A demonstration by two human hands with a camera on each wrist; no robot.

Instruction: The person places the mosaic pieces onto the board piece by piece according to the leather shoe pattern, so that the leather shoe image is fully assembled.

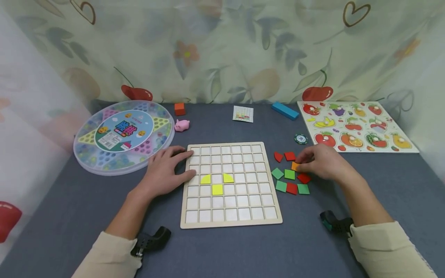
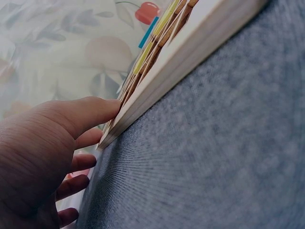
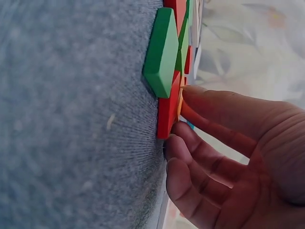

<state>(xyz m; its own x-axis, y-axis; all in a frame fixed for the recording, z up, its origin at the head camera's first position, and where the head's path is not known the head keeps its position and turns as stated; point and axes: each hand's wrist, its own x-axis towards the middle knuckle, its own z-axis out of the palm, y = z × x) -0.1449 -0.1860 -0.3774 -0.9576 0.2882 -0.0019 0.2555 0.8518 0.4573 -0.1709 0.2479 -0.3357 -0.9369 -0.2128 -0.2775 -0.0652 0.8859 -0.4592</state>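
Observation:
A light wooden grid board (image 1: 231, 223) lies on the table; three yellow tiles (image 1: 217, 189) sit in its cells, one square and two with a rounded edge. My left hand (image 1: 165, 170) rests at the board's left edge, thumb and index fingertip touching the rim, the other fingers spread loosely. To the right of the board, my right hand (image 1: 323, 161) pinches an orange tile (image 1: 294, 166) between thumb and fingers, low among the loose tiles. Around it lie several green tiles (image 1: 289, 174) and red tiles (image 1: 292, 188). In the right wrist view, the thumb partly hides the orange tile (image 3: 180, 102).
A round game board (image 1: 87, 154) stands back left, beside an orange-red block (image 1: 179, 109) and a pink pig figure (image 1: 182, 125). Farther back are a small printed card (image 1: 243, 114), a blue bar (image 1: 285, 111), a chip (image 1: 300, 139) and a fruit puzzle board (image 1: 359, 127). A curtain hangs behind.

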